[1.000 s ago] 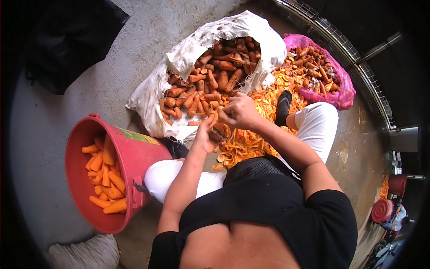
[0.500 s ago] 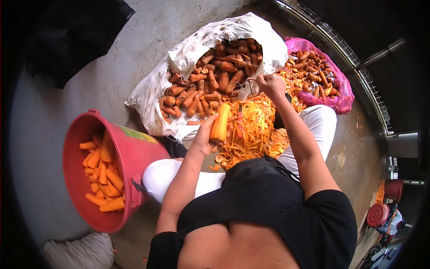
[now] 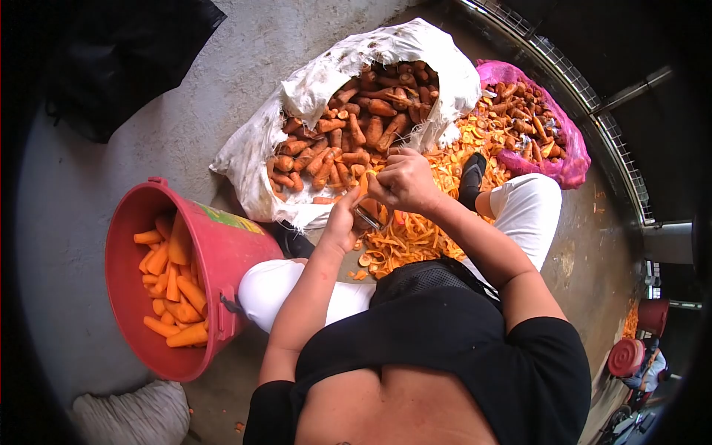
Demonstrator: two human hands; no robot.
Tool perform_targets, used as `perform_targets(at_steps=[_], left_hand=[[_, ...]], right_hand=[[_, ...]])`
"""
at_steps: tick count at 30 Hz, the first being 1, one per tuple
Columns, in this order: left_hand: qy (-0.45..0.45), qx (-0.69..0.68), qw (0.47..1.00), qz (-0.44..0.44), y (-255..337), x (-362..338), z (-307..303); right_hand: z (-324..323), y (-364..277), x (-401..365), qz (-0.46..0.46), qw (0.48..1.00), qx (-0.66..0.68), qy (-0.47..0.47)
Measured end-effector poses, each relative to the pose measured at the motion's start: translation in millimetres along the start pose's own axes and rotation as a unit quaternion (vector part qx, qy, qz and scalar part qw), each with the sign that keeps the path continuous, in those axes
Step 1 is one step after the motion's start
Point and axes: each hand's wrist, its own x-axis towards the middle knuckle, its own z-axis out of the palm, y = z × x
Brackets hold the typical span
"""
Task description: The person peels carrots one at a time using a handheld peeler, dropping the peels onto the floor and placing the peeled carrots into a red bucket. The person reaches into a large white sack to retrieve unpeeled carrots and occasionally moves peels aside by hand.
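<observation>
My left hand (image 3: 344,222) is closed around an orange carrot (image 3: 363,183), largely covered by my fingers. Right against it, my right hand (image 3: 405,180) is curled shut. A narrow shiny metal tool (image 3: 368,216), seemingly a peeler, shows just under the two hands; its handle is hidden, apparently in my right hand. Beneath lies a heap of orange peelings (image 3: 408,243). Beyond my hands, a white sack (image 3: 252,159) lies open, full of unpeeled carrots (image 3: 320,159).
A red bucket (image 3: 241,248) with peeled carrots (image 3: 188,295) leans at my left knee. At the far right sits a pink sack (image 3: 575,156) of carrot pieces. A grey-white sack (image 3: 133,415) lies at lower left. Another person (image 3: 653,368) is at the right edge.
My right hand has come back from beside the white sack to the carrot in my left hand. The carrot is now mostly covered, and the metal tool shows below the hands.
</observation>
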Motion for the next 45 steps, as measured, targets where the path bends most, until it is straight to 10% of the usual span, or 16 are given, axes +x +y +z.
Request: perform_targets(at_steps=[4,12,19,22,23,26,34,38,45], left_hand=[[-0.036,0.020,0.999,0.017,-0.5,0.4,-4.4],[-0.088,0.024,0.995,0.040,6.3,-10.1,10.4],[-0.049,0.119,0.989,0.072,1.0,-7.4,9.2],[-0.044,0.150,0.982,0.103,1.2,-10.6,7.7],[-0.052,0.150,0.982,0.103,1.7,-13.1,7.5],[-0.064,0.160,0.978,0.117,7.4,-13.3,6.6],[-0.043,0.077,0.991,0.099,7.2,5.0,-0.1],[0.017,0.148,0.978,0.143,5.1,11.6,-3.6],[0.105,0.179,0.963,0.173,1.0,29.0,-0.6]], right_hand=[[6.3,33.6,3.8,0.044,0.980,-0.192,-0.032],[-39.7,82.0,-1.1,0.375,0.919,-0.088,-0.088],[-20.4,36.5,8.1,0.080,0.994,-0.078,0.004],[-18.5,64.5,12.9,0.161,0.969,-0.139,-0.128],[-12.2,98.4,2.7,0.098,0.976,-0.190,-0.039],[-24.1,164.0,-15.8,0.409,0.858,-0.252,-0.180],[47.1,200.2,-102.4,0.595,0.767,0.083,-0.225],[70.9,170.3,-127.7,0.532,0.759,0.277,-0.252],[118.8,133.6,-149.8,0.340,0.781,0.018,-0.524]])
